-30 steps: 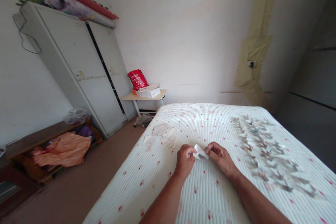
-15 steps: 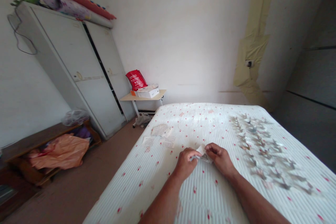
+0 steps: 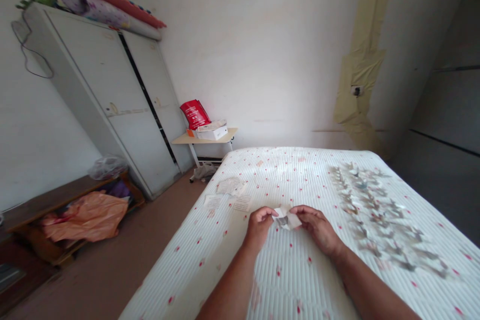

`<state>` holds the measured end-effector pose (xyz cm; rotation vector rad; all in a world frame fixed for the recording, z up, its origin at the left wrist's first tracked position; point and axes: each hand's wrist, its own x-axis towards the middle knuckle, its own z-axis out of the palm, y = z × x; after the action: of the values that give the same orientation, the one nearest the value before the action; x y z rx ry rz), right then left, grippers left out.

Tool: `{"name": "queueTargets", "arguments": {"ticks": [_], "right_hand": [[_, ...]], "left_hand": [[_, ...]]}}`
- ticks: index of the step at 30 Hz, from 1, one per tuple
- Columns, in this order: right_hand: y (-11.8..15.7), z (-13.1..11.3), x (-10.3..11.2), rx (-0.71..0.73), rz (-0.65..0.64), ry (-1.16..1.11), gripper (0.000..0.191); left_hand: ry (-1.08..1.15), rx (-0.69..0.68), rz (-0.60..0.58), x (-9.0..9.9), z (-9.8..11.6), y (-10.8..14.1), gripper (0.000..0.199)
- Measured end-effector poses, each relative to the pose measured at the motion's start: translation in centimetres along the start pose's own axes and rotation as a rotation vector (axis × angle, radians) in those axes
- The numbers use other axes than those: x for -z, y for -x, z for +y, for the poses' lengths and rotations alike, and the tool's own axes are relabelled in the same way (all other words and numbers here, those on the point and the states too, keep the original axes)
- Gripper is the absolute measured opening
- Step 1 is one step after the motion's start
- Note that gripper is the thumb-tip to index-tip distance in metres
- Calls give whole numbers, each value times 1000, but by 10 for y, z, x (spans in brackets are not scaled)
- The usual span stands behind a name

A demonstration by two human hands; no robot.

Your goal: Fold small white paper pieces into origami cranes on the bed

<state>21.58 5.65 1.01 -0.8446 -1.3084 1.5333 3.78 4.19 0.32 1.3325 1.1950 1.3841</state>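
Between my hands, just over the bed, is a small folded piece of printed paper (image 3: 287, 218), partly opened out. My left hand (image 3: 259, 225) pinches its left edge between thumb and fingers. On the other side, my right hand (image 3: 317, 225) grips the right edge, with the fingertips partly hiding it. Rows of small folded paper figures (image 3: 375, 210), shaped like birds, stand on the bed to the right; they look slightly blurred. Several flat printed paper sheets (image 3: 242, 203) lie to the left, beyond my left hand.
A white quilted bed cover (image 3: 277, 280) with small red marks lies under everything. Past the bed's far left corner stands a small table (image 3: 180, 139) with a red bag (image 3: 195, 114) and a white box (image 3: 213, 133). A grey cabinet (image 3: 97, 80) and a low wooden bench (image 3: 45, 195) are at left.
My hands have moved slightly apart, the left one shifting a little leftward. The folded paper between them now shows wider and more opened out.
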Motion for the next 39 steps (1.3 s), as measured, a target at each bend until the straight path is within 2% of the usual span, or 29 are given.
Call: {"name": "queueTargets", "arguments": {"ticks": [2, 5, 10, 15, 22, 26, 31, 39], "right_hand": [[1, 1, 0, 20, -21, 16, 22], [1, 2, -1, 48, -17, 59, 24], [-1, 3, 1, 64, 43, 84, 28], [-2, 5, 2, 102, 62, 129, 30], [0, 6, 1, 118, 33, 257, 22], [-1, 6, 2, 156, 41, 314, 23], [-1, 9, 4, 167, 54, 348, 21], [2, 6, -3, 210, 41, 444, 13]], "left_hand": [[38, 16, 11, 1, 1, 0, 13], [69, 19, -35, 3, 2, 1, 14], [-15, -17, -128, 6, 1, 3, 17], [-76, -50, -152, 8, -2, 2, 14], [-30, -43, -58, 10, -9, -1, 13], [-28, -37, -57, 9, -9, -2, 10], [-68, -43, 4, 7, -8, -2, 7], [-194, -91, 24, -1, 1, 1, 5]]}}
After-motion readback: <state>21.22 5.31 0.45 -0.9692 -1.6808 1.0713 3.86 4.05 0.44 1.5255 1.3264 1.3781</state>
